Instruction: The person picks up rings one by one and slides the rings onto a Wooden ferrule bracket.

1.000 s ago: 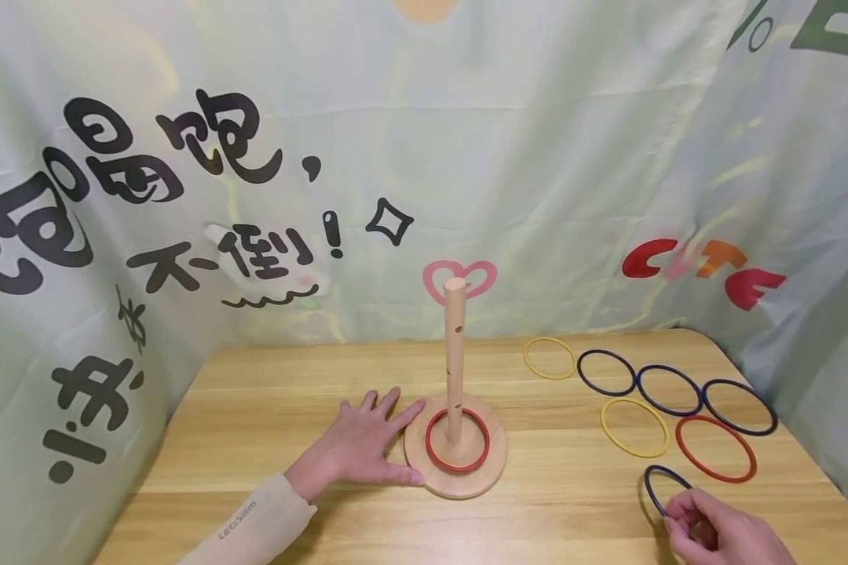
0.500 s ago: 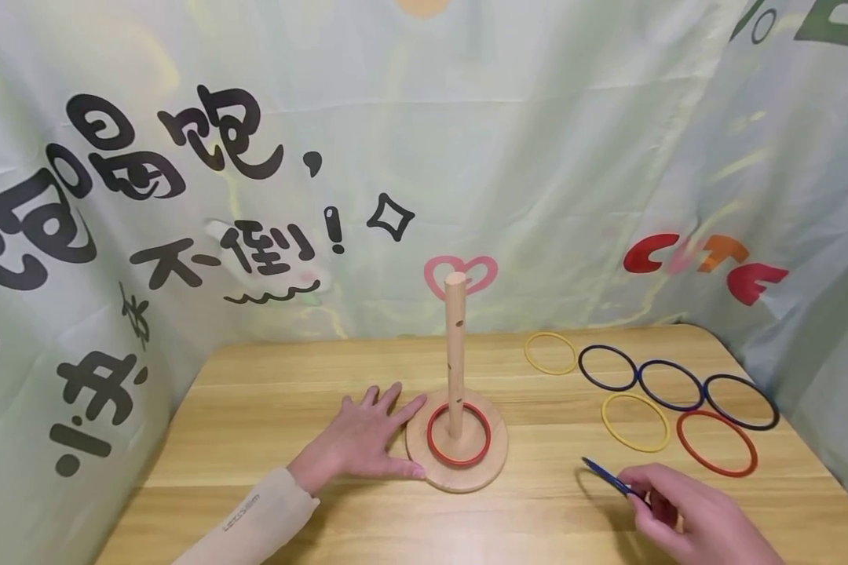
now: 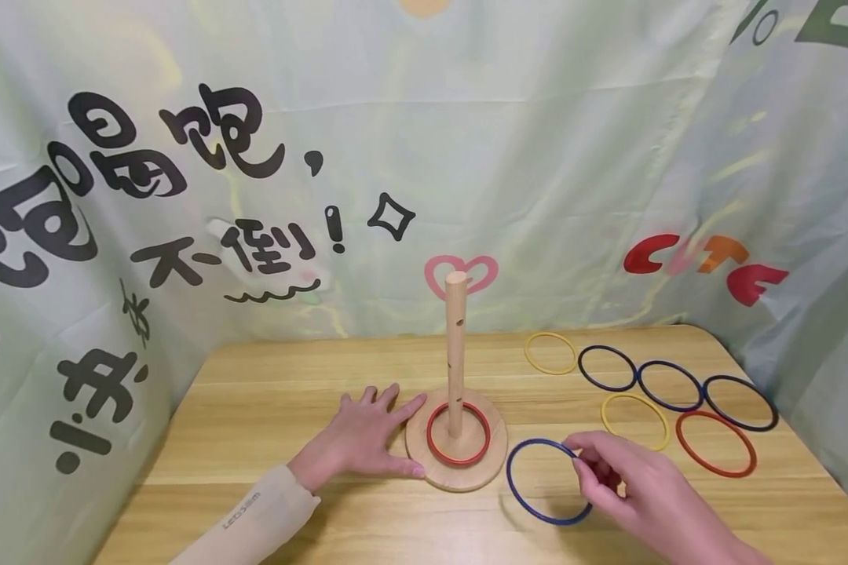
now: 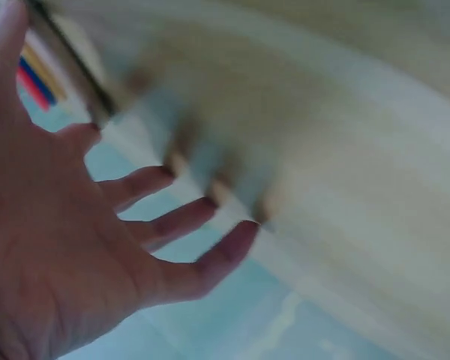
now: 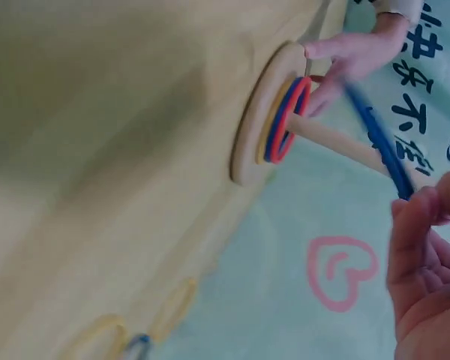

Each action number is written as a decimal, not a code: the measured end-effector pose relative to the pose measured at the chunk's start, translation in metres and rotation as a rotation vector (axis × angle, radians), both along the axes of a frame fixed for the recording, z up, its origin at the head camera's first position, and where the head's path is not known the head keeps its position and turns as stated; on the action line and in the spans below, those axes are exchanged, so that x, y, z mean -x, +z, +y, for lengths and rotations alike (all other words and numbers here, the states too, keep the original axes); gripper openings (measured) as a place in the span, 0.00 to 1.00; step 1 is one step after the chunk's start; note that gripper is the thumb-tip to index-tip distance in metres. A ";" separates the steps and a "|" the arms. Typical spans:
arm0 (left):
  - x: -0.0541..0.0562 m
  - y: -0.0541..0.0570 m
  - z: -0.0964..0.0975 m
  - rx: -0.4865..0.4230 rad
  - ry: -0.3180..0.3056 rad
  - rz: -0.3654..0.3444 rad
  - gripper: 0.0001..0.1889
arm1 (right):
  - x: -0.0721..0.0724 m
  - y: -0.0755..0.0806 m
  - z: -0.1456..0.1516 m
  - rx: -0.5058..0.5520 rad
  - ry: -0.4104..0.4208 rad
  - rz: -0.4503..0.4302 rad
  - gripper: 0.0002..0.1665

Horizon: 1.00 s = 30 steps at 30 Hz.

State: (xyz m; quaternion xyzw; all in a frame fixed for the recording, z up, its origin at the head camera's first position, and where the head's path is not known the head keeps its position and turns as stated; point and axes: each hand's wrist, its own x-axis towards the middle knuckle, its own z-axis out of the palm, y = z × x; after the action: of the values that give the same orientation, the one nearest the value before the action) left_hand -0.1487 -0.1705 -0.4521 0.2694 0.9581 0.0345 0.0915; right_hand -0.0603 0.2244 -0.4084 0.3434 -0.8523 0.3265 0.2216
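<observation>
A wooden post (image 3: 455, 353) rises from a round wooden base (image 3: 495, 459) at the table's middle. Around the post's foot lies a red ring (image 3: 458, 463); the right wrist view shows blue and yellow rings stacked under it. My left hand (image 3: 367, 439), fingers spread, touches the base's left edge with thumb and forefinger. Its straight fingers (image 4: 187, 225) show in the left wrist view. To the right of the base, my right hand (image 3: 629, 479) pinches a blue ring (image 3: 512, 479) by its right side. That ring is tilted and held above the table.
On the right of the wooden table (image 3: 268, 392) lie a yellow ring (image 3: 551, 373), several dark blue rings (image 3: 608, 389), another yellow ring (image 3: 636, 449) and a red ring (image 3: 717, 472). A printed curtain (image 3: 537, 157) stands behind the table and along both sides.
My right hand has moved left with the blue ring toward the base and turned it, so its opening now faces the head camera. The left hand has stayed at the base.
</observation>
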 end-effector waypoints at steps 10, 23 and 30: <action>0.002 0.013 0.006 -0.062 0.057 -0.109 0.60 | 0.018 0.057 -0.023 0.153 0.009 0.097 0.13; -0.001 0.015 0.008 -0.034 0.070 -0.142 0.61 | 0.038 0.130 -0.065 0.581 0.126 -0.187 0.13; -0.001 0.015 0.006 -0.003 0.061 -0.130 0.61 | 0.056 0.149 -0.085 0.648 0.118 -0.259 0.08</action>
State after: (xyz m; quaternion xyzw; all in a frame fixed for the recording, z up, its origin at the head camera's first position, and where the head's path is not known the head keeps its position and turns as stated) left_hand -0.1475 -0.1641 -0.4372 0.2374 0.9578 0.0560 0.1523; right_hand -0.1158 0.1395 -0.2596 0.2596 -0.7040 0.6332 0.1899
